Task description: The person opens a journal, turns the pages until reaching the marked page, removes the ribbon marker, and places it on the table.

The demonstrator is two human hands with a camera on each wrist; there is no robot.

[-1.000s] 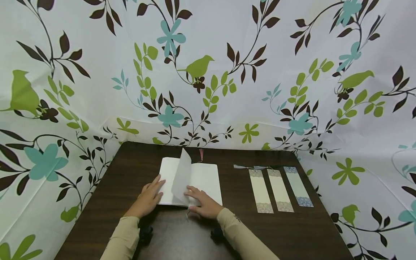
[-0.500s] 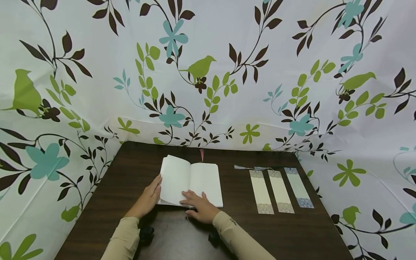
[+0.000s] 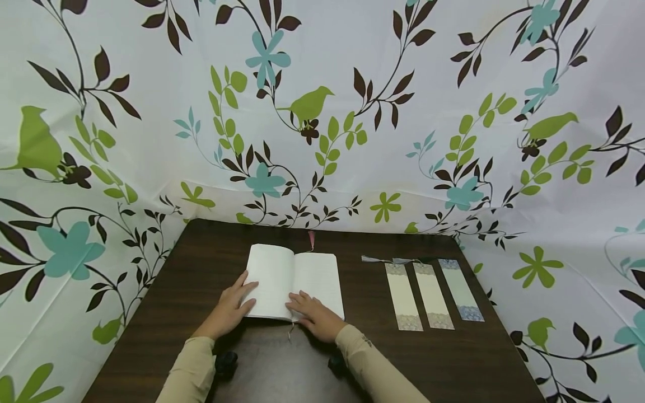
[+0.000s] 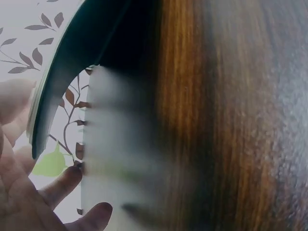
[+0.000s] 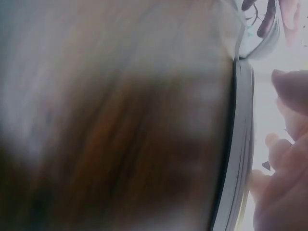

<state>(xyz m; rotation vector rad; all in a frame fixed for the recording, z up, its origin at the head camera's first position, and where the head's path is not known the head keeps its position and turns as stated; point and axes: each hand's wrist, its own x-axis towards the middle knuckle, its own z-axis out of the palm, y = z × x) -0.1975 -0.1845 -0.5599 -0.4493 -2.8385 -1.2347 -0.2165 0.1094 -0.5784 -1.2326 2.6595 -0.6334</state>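
An open notebook (image 3: 272, 274) with white pages lies on the dark wooden table. Its left page is down flat. My left hand (image 3: 228, 309) rests at the notebook's left edge, fingertips on the page. On the lower part of the right page, near the spine, lie the relaxed fingers of my right hand (image 3: 318, 317). Seen from the left wrist, the dark cover (image 4: 65, 72) curves up beside the left fingers (image 4: 62, 187). The right wrist view shows the page block (image 5: 236, 154) edge-on, with the right fingers (image 5: 288, 159) over it.
Three bookmarks lie to the right: two cream ones (image 3: 404, 296) (image 3: 434, 296) and one with blue ends (image 3: 461, 288). A pink tassel (image 3: 311, 240) sticks out above the notebook, and a thin cord (image 3: 290, 331) hangs below it. A patterned curtain (image 3: 322, 140) surrounds the table.
A loose leaf that stood upright has turned over to the left and now lies flat. My left fingers moved onto the left page. The right hand shifted slightly left, then back right.
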